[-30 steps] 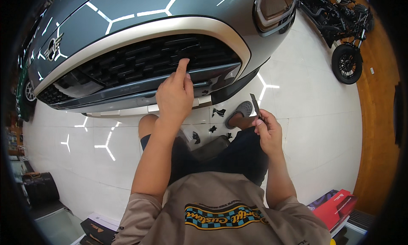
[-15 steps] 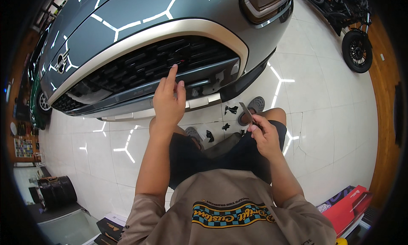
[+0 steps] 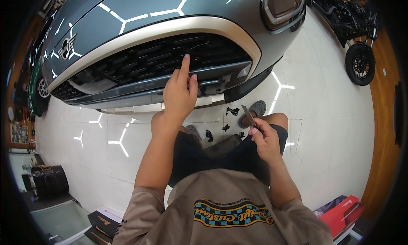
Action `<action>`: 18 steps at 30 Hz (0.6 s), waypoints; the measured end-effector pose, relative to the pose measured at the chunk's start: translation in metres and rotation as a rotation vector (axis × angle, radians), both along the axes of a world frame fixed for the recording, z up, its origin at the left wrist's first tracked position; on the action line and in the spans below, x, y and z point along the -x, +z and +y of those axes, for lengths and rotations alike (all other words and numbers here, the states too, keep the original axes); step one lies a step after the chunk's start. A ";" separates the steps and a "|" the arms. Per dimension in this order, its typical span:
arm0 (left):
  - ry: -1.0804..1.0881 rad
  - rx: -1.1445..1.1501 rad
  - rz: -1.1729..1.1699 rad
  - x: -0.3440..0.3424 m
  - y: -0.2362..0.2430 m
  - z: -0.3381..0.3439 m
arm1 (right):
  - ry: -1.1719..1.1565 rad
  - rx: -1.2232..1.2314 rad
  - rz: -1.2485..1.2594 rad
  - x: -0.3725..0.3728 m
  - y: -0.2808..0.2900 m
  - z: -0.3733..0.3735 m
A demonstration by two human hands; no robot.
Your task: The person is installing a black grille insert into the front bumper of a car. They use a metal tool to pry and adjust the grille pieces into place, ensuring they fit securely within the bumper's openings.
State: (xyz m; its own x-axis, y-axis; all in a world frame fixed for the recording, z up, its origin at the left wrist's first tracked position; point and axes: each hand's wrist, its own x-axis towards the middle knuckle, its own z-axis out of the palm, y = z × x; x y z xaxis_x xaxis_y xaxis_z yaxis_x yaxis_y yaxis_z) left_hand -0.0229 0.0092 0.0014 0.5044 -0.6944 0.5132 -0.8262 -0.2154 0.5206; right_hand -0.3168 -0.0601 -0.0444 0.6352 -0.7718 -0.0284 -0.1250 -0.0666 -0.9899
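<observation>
My left hand point(image 3: 179, 94) reaches up to the black front grille point(image 3: 148, 54) of a grey-blue car. Its index finger is stretched out, the tip at or just in front of a dark slat, and the thumb stands apart. Nothing shows in this hand. In my right hand point(image 3: 266, 141), over my right knee, is a slim utility knife point(image 3: 247, 113) with its blade pointing up and away from me. A small red spot shows on the grille beside the left fingertip. Below the bumper, torn black scraps point(image 3: 232, 111) lie on the floor between my feet.
Beneath me is a low dark seat point(image 3: 223, 147). A black motorcycle point(image 3: 359, 62) stands at the far right. At the lower right is a red box point(image 3: 342, 213); black boxes point(image 3: 104, 221) and a black drum point(image 3: 50, 179) are at the lower left. Pale tiles point(image 3: 323, 139) cover the floor.
The view has shifted slightly, so the car sits farther right in it. My left fingertip has moved a little up and away from the red spot. The right hand still holds the knife.
</observation>
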 end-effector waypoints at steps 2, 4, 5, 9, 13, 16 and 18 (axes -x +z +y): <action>0.008 0.060 -0.015 0.001 -0.009 0.006 | 0.012 0.009 -0.003 -0.003 0.003 0.002; 0.021 0.099 -0.057 0.001 -0.019 0.011 | 0.009 0.000 0.008 -0.006 0.004 0.002; 0.025 0.083 -0.065 -0.001 -0.021 0.012 | 0.008 -0.005 0.016 -0.007 0.005 0.003; 0.038 0.011 -0.069 -0.008 -0.019 0.008 | 0.097 0.016 0.124 -0.006 0.007 0.001; 0.003 -0.064 -0.040 -0.014 -0.002 0.005 | 0.101 0.035 0.109 -0.014 0.003 0.002; -0.004 -0.023 -0.072 -0.011 0.007 0.008 | 0.130 0.050 0.071 -0.028 0.008 0.005; 0.001 0.116 -0.139 -0.004 -0.003 0.010 | 0.160 0.072 0.054 -0.036 0.014 0.006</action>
State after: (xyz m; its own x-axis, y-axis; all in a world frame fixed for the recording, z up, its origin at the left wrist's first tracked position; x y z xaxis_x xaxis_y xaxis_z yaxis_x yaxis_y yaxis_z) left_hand -0.0185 0.0197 -0.0014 0.4239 -0.6259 0.6546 -0.8917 -0.1616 0.4229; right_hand -0.2803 -0.0540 -0.0306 0.7493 -0.6621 -0.0139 -0.1602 -0.1607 -0.9739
